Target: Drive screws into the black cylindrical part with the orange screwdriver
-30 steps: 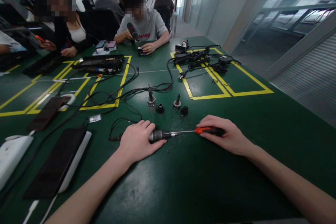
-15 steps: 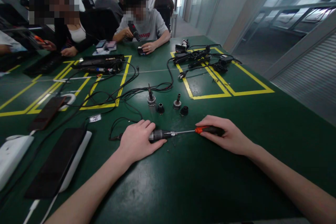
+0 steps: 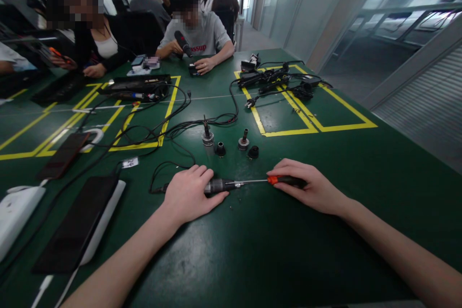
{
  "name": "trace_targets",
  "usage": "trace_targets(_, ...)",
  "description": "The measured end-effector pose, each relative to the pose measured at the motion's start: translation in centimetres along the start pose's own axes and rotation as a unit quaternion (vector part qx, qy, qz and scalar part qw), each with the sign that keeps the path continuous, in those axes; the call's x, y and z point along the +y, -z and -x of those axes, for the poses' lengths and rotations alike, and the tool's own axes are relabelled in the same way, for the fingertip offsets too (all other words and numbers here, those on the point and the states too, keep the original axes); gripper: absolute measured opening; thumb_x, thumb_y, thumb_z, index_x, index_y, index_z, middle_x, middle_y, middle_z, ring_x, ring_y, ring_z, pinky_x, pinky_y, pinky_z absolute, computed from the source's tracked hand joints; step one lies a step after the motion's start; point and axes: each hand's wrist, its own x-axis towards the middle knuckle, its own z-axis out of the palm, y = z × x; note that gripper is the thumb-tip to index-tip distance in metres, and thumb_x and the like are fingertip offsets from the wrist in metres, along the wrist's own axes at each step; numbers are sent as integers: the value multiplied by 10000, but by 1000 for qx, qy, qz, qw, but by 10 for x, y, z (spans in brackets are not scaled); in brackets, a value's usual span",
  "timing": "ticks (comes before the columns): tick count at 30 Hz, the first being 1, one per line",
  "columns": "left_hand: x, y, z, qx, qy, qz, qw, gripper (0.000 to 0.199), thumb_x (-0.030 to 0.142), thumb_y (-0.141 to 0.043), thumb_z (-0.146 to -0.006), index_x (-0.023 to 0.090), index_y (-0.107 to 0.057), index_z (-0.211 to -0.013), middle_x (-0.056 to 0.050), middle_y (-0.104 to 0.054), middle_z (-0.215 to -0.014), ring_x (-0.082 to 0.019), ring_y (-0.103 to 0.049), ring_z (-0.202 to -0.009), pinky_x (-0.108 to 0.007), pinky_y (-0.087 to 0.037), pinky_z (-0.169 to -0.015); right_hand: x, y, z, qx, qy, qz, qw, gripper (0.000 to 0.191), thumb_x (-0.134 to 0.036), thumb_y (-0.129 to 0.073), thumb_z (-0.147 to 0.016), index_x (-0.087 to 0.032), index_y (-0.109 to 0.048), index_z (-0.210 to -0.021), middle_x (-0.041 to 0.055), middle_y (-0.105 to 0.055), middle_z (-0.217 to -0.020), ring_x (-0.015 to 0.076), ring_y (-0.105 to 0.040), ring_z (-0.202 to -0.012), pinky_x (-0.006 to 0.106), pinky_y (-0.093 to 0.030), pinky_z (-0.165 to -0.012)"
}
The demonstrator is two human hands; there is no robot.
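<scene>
Palm down, my left hand (image 3: 190, 190) is closed around a black cylindrical tool (image 3: 220, 185) that lies on the green table, with a cable at its left end. My right hand (image 3: 306, 184) grips a screwdriver (image 3: 276, 180) by its red and black handle. The screwdriver's thin shaft points left and meets the metal tip of the black tool. Behind the tool stand two metal parts with upright stems (image 3: 208, 137) (image 3: 244, 141). Beside them are two small black caps (image 3: 220, 149) (image 3: 253, 152).
Phones (image 3: 77, 226) (image 3: 64, 154) and a white power strip (image 3: 18, 219) lie at left. Black cables (image 3: 216, 118) cross the table behind the parts. A cable bundle (image 3: 270, 78) lies within yellow tape. Two people (image 3: 197, 33) (image 3: 104, 48) sit across the table.
My right hand has shifted very slightly left with the screwdriver. My left hand looks unchanged. A standing person now shows in the far background.
</scene>
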Motion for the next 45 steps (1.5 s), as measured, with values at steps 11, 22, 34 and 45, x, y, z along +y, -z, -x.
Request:
trace_targets(11,1,1,0,-5,6,-3,1000,384,586,-642,-908,208,-621,-843,-53,-708,-858,-241,-679,-831,-344,-529,-705,3,3,0,-6,-8,22,1000,248,-261,-575,-1032,-257,-757,-1201,64,-787,-979,213,-731,-868,358,-619,-760)
trace_targets(22,1,1,0,-5,6,-4,1000,395,596,-635,-916,207,-626,-848,-48,-701,-859,-234,-672,-817,-341,-528,-695,-2,3,-2,-27,-42,7,999,273,-310,-544,-1040,-248,-771,-1178,74,-798,-1006,218,-760,-878,354,-637,-776)
trace_targets(34,0,0,0,-7,6,-6,1000,400,599,-646,-915,206,-622,-849,-53,-708,-869,-249,-686,-842,-347,-519,-700,-3,-4,-1,-16,-1,-8,1000,188,-226,-628,-993,-233,-754,-1131,80,-726,-1026,201,-721,-910,321,-620,-785)
trace_targets(45,0,0,1,-2,4,-11,1000,401,598,-661,-908,206,-619,-837,-47,-707,-863,-246,-684,-833,-344,-513,-694,-2,2,-1,-24,-35,-16,999,205,-343,-628,-1013,-230,-764,-1118,79,-761,-998,209,-734,-891,336,-607,-809)
